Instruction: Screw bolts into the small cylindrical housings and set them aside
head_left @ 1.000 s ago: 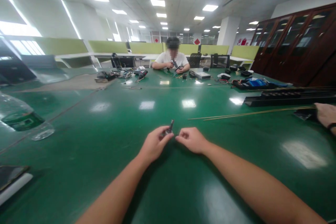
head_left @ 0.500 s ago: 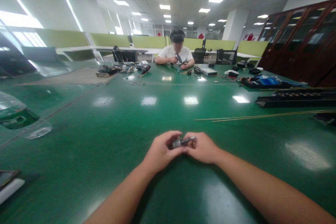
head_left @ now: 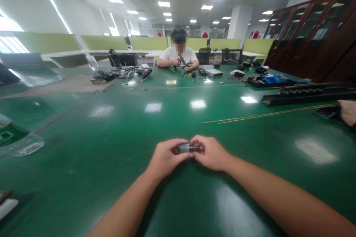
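Note:
Just above the green tabletop (head_left: 119, 181), near the middle of the head view, I hold a small grey metal cylinder with a thin shaft (head_left: 184, 148). My left hand (head_left: 163, 158) is closed round the thick end, thumb below and fingers above. The fingers of my right hand (head_left: 210, 152) pinch the shaft end, which points right and lies nearly level. Both hands almost touch each other. The inner fingers and part of the cylinder's left end are hidden, and its exact kind is too small to tell.
Two thin brass-coloured rods (head_left: 239, 118) lie beyond my right hand, before a long black rail (head_left: 300, 94). Another person's hand (head_left: 348, 112) is at the right edge. A plastic bottle (head_left: 20, 139) lies left. A person (head_left: 178, 53) sits opposite, near a drill (head_left: 146, 74).
The shaft has swung from tilting up to nearly level, and my right fingers now cover more of it. Another person's hand has come in at the right edge. The view has turned slightly right.

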A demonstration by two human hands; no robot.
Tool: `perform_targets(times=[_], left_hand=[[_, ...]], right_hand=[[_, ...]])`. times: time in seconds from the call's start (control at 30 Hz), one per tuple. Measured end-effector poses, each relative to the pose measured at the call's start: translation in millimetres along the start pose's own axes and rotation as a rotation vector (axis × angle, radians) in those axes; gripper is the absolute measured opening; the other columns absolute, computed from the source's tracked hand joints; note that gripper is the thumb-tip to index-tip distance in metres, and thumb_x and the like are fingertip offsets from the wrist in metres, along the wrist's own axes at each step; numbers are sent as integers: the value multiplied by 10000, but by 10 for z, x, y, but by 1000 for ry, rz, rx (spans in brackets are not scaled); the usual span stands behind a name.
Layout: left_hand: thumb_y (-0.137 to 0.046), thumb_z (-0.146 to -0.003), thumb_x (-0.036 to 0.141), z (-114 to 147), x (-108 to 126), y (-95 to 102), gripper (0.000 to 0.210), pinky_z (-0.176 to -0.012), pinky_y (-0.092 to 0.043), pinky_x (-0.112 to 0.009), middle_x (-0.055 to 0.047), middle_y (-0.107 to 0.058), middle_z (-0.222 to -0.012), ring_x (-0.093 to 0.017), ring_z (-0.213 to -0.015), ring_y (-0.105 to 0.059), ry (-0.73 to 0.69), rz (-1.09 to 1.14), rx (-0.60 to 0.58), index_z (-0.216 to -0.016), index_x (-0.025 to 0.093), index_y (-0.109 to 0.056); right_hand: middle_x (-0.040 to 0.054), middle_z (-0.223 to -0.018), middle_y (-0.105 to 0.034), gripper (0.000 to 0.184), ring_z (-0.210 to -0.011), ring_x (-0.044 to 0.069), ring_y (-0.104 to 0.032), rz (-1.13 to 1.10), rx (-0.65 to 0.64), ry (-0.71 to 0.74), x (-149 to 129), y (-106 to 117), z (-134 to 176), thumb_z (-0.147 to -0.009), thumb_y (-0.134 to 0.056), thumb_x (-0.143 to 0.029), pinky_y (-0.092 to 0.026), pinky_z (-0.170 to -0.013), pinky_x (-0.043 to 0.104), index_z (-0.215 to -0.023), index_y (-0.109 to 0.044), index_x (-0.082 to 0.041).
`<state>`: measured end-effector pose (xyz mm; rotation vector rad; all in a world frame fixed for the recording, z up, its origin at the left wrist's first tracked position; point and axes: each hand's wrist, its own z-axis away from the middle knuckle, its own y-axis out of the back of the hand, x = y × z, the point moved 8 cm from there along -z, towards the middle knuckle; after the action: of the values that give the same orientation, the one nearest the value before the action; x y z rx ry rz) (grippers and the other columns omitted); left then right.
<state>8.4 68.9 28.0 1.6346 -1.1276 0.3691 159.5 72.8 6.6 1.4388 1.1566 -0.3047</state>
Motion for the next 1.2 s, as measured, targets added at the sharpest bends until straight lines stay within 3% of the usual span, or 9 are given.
perform_targets(times=[0.13, 0.23, 0.33, 0.53, 0.77, 1.03, 1.2], left_hand=[[-850, -693, 336, 2, 42, -22, 357, -755, -572, -283, -51, -768, -958, -205, -831, -715, -31, 46, -3, -1019, 221, -761], [-850, -690, 305, 8, 43, -89, 378, -804, -584, -303, -56, -763, -992, -207, -864, -714, -32, 100, -48, -1047, 225, -756], [-828, -703, 256, 9, 13, -134, 374, -824, -588, -302, -57, -754, -1024, -204, -902, -711, 4, 146, -75, -1066, 222, -748], [-806, -723, 253, 10, 50, -147, 342, -827, -576, -293, -57, -751, -1027, -205, -922, -705, 8, 111, -82, -1056, 215, -743], [-796, -756, 312, 50, 243, -209, 283, -647, -508, -236, -21, -740, -874, -151, -709, -660, -83, -2, -123, -1014, 220, -725], [-739, -781, 209, 45, 162, -198, 199, -768, -498, -266, -5, -721, -924, -163, -841, -659, -29, -36, -103, -976, 227, -702], [-716, -792, 217, 46, 158, -212, 196, -731, -494, -266, -11, -715, -906, -160, -801, -651, -14, -33, -114, -987, 221, -703]], right_hand=[[29, -975, -679, 459, -749, 148, -629, -29, 97, -78, 73, 128, 172, -724, -738, -182, -482, -690, 264, -1156, -588, -223], [30, -986, -649, 475, -697, 121, -606, -165, 109, -145, 191, 190, 259, -739, -730, -200, -472, -619, 238, -1176, -545, -205], [28, -1040, -645, 536, -693, 112, -589, -123, 81, -80, 176, 208, 248, -715, -753, -185, -466, -621, 240, -1208, -546, -219], [17, -996, -652, 511, -725, 129, -599, -83, 55, -19, 132, 137, 215, -698, -746, -142, -486, -674, 256, -1174, -583, -230], [18, -918, -666, 388, -754, 156, -616, -40, 64, 36, 67, 145, 226, -717, -675, -94, -489, -695, 263, -1082, -627, -216], [27, -949, -683, 320, -771, 161, -627, -48, 60, 26, 44, 149, 231, -743, -666, -111, -484, -690, 264, -1047, -640, -209], [26, -921, -685, 278, -742, 156, -620, -37, 50, 38, 20, 145, 240, -771, -664, -133, -474, -669, 261, -1040, -648, -204]])
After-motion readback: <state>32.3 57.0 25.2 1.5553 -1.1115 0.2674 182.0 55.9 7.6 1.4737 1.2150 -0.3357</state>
